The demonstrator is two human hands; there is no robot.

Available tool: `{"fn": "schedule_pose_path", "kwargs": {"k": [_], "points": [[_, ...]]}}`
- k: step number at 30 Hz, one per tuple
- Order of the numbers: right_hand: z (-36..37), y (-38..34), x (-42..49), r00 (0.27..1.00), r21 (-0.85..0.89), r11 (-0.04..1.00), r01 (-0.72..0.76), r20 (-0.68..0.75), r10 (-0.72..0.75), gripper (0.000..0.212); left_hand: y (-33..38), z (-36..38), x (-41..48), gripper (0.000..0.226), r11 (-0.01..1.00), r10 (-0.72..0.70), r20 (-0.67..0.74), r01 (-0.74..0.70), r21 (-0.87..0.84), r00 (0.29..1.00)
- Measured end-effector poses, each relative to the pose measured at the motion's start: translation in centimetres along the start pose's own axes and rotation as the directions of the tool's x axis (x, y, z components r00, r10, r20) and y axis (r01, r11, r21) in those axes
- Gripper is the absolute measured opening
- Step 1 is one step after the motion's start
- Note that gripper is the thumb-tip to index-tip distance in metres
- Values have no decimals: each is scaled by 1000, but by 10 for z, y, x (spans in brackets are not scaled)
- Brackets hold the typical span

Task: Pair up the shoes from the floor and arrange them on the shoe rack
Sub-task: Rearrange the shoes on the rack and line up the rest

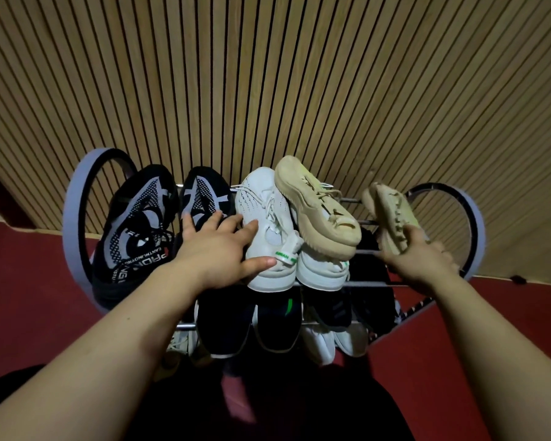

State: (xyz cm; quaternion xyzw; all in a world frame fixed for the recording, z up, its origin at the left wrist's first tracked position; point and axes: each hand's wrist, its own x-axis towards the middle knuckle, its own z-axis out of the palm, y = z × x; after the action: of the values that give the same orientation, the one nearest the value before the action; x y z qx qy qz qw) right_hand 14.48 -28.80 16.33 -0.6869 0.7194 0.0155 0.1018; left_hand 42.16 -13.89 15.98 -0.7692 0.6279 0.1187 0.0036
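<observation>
The shoe rack (77, 198), with round grey end hoops, stands against the slatted wall. Its top shelf holds two black-and-grey sneakers (134, 224) at the left and two white sneakers (264, 224) in the middle. A beige sneaker (318, 205) lies tilted over the right-hand white one. My left hand (217, 249) lies with spread fingers across the second black sneaker and the left white sneaker, thumb at the white heel. My right hand (417, 259) grips the heel of a second beige sneaker (392, 211), held tilted above the shelf's right end.
A lower shelf carries dark sneakers (277, 323) and white ones (334, 342). Red floor (29, 297) lies on both sides of the rack. The wooden slat wall (268, 74) rises right behind it. My dark-clothed legs fill the bottom of the view.
</observation>
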Motion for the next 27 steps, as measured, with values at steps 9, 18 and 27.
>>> {"fn": "schedule_pose_path", "kwargs": {"k": [9,18,27], "points": [[9,-21,11,997,282,959,-17,79,-6,115,3,0,3,84,1000,4,-1,-4,-12,1000],[-60,-23,4,942,603,731,319,-122,-312,113,0,-3,4,109,977,-67,-104,44,-207,992],[-134,-131,-49,433,-85,428,900,298,-851,121,-13,-45,-26,134,793,-80,-494,-245,-559,866]]}}
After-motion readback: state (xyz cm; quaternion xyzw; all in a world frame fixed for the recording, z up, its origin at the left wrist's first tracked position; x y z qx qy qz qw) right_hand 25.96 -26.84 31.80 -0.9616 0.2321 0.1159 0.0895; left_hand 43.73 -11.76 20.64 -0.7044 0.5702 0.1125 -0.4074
